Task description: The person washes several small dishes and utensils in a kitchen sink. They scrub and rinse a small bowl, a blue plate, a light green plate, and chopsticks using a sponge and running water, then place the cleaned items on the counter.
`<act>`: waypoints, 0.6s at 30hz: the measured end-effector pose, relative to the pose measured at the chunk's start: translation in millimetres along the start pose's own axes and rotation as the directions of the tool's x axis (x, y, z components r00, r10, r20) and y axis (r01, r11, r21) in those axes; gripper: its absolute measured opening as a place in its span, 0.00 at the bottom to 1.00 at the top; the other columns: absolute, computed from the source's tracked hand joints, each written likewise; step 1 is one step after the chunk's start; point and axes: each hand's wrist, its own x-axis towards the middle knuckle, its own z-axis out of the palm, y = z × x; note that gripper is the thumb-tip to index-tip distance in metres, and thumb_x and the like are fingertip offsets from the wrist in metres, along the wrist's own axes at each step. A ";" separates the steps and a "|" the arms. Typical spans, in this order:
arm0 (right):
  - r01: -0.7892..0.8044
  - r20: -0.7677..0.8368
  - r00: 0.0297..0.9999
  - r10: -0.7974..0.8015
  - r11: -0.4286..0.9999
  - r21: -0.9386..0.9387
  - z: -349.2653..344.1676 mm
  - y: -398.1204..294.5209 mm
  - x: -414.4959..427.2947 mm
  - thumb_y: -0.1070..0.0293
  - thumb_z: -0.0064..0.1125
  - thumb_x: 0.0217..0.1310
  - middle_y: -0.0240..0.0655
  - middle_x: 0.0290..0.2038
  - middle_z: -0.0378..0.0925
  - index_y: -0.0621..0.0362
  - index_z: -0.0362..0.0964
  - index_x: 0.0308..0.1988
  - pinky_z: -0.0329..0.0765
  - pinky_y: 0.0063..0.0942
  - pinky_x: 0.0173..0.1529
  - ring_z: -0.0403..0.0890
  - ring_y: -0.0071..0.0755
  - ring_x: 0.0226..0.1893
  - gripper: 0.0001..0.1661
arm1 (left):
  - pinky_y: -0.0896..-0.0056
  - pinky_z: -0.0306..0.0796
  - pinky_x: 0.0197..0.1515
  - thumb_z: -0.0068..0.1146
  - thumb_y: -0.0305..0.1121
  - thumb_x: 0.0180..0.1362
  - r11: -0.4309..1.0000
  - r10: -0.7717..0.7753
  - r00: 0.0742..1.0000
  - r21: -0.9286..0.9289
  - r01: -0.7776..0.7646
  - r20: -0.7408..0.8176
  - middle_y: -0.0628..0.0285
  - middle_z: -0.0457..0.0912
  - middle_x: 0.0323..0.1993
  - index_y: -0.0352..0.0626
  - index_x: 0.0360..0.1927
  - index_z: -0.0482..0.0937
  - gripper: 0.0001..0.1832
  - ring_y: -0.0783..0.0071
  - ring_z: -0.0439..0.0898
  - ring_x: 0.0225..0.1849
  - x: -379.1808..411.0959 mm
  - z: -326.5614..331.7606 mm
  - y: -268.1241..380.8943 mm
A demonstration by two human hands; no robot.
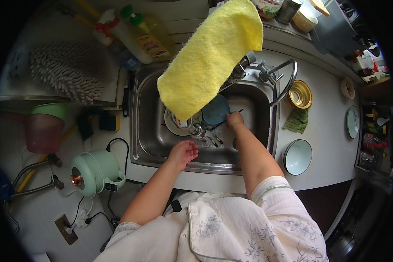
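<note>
My right hand point(234, 120) grips the rim of a blue bowl point(216, 110) inside the stainless steel sink point(204, 167). Near the sink's front edge, my left hand point(184, 154) is held with its fingers apart and nothing in it. Left of the blue bowl lies a pale plate with a dark rim point(180, 131), partly hidden by the faucet head point(197, 130). Chopsticks point(215, 139) lie on the sink floor between my hands. A yellow cloth point(213, 59) hangs over the faucet and hides part of the basin.
Right of the sink are a golden metal bowl point(300, 94), a green cloth point(297, 121), pale blue bowls point(298, 157) and a curved metal spout point(293, 78). On the left stand a mint electric pot point(100, 172), a sponge point(109, 123) and a soap bottle point(149, 41). A small plate point(352, 121) lies far right.
</note>
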 end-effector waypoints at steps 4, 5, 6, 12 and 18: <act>0.024 -0.119 0.992 -0.034 0.996 -0.082 1.8 -3.0 -3.4 0.53 0.53 0.54 0.46 0.30 0.79 0.61 0.78 0.30 0.73 0.38 0.46 0.79 0.50 0.37 0.21 | 0.64 0.74 0.41 0.43 0.21 0.51 1.000 0.010 1.000 -0.001 -0.010 0.006 0.58 0.75 0.36 0.41 0.41 0.69 0.13 0.66 0.76 0.36 -0.8 -2.4 -1.5; 0.022 -0.137 0.990 -0.033 0.996 -0.085 0.2 -2.1 -5.0 0.53 0.53 0.53 0.46 0.31 0.79 0.60 0.78 0.30 0.73 0.39 0.46 0.79 0.50 0.37 0.20 | 0.64 0.74 0.41 0.43 0.21 0.51 1.000 0.013 1.000 0.003 -0.014 0.018 0.58 0.75 0.36 0.41 0.42 0.69 0.13 0.66 0.76 0.36 0.9 -2.1 -1.8; 0.028 -0.147 0.988 -0.042 0.995 -0.094 -6.1 -10.7 -15.7 0.54 0.54 0.52 0.46 0.32 0.79 0.60 0.78 0.30 0.73 0.39 0.46 0.79 0.50 0.37 0.19 | 0.64 0.74 0.41 0.43 0.21 0.51 1.000 0.019 1.000 0.003 -0.020 0.010 0.58 0.75 0.36 0.41 0.41 0.69 0.12 0.66 0.76 0.36 1.5 -3.4 -3.1; 0.282 -0.225 0.912 -0.342 0.923 -0.263 -52.2 -42.5 -60.3 0.59 0.57 0.49 0.41 0.36 0.79 0.57 0.78 0.30 0.76 0.40 0.42 0.80 0.47 0.37 0.13 | 0.59 0.74 0.44 0.46 0.23 0.53 0.993 0.035 0.999 0.108 -0.037 0.021 0.57 0.76 0.36 0.41 0.42 0.69 0.12 0.63 0.76 0.37 13.7 0.8 -11.3; 0.494 -0.273 0.684 -0.676 0.705 -0.509 -78.7 -58.0 -100.6 0.65 0.55 0.44 0.42 0.28 0.79 0.57 0.76 0.22 0.77 0.40 0.34 0.80 0.45 0.31 0.08 | 0.52 0.73 0.47 0.47 0.27 0.56 0.997 -0.021 0.999 0.072 0.019 0.025 0.55 0.74 0.40 0.40 0.44 0.68 0.12 0.60 0.76 0.39 12.8 34.1 -12.2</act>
